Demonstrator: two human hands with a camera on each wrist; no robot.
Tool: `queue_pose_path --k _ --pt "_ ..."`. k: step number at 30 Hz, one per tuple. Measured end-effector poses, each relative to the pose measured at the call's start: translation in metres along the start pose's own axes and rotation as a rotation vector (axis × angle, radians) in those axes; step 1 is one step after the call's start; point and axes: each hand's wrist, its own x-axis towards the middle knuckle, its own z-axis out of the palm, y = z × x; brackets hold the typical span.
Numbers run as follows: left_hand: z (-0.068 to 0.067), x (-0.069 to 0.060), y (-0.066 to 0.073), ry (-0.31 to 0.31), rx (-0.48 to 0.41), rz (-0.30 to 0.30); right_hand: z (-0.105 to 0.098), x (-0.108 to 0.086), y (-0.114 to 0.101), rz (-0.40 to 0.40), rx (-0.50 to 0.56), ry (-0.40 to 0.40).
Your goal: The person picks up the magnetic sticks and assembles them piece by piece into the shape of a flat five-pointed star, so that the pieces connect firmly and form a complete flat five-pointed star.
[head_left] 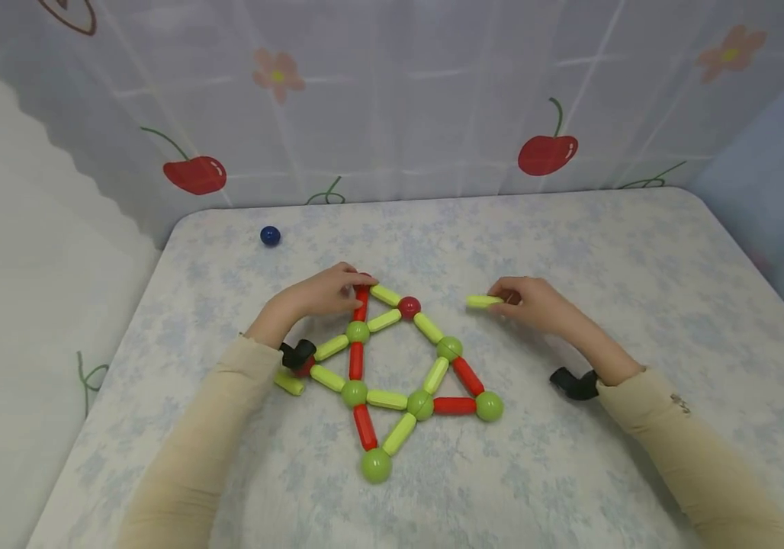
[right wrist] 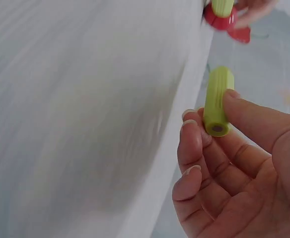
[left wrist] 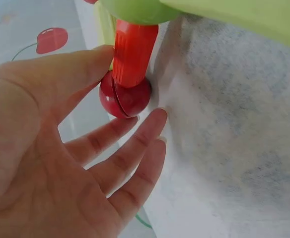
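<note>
On the table lies a flat shape of green and red magnetic rods joined by balls, among them a green ball (head_left: 358, 332). My left hand (head_left: 323, 292) is at its far left corner. There, in the left wrist view, the thumb and a fingertip pinch a red ball (left wrist: 135, 99) at the end of a red rod (left wrist: 135, 52); the other fingers are spread beside it. Right of the shape, my right hand (head_left: 536, 305) pinches a loose yellow-green rod (right wrist: 217, 96) between thumb and fingers, a grey dot showing in its near end. The rod is apart from the shape.
A blue ball (head_left: 270, 235) sits near the table's far left edge. Another yellow-green rod (head_left: 289, 383) lies beside the shape, partly hidden by the left wrist. A curtain with cherry prints (head_left: 406, 99) hangs behind the table (head_left: 605, 252).
</note>
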Motion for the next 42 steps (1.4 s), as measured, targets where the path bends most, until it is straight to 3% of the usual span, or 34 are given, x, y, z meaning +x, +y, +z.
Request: queue_pose_path --k 4,9,19,27,32,37,42 --pt "0.002 -0.008 -0.008 0.012 -0.078 0.030 0.020 0.021 -0.015 -0.076 0.086 -0.031" --pt "0.006 -0.017 -0.021 0.048 -0.158 0.093 0.031 0.034 -0.021 -0.076 0.149 -0.028" --pt "0.010 -0.020 -0.023 0.097 -0.168 0.113 0.042 0.054 -0.023 -0.093 0.173 -0.056" --pt "0.010 -0.022 -0.021 0.105 -0.175 0.115 0.043 0.054 -0.025 -0.084 0.155 -0.053" --pt "0.012 -0.022 -0.020 0.096 -0.189 0.112 0.037 0.032 -0.030 -0.094 0.059 -0.011" --pt "0.012 -0.020 -0.019 0.092 -0.165 0.112 0.036 -0.024 -0.046 -0.053 0.046 -0.073" --pt "0.008 -0.020 -0.021 0.100 -0.147 0.078 0.054 -0.067 -0.055 -0.011 0.013 -0.130"
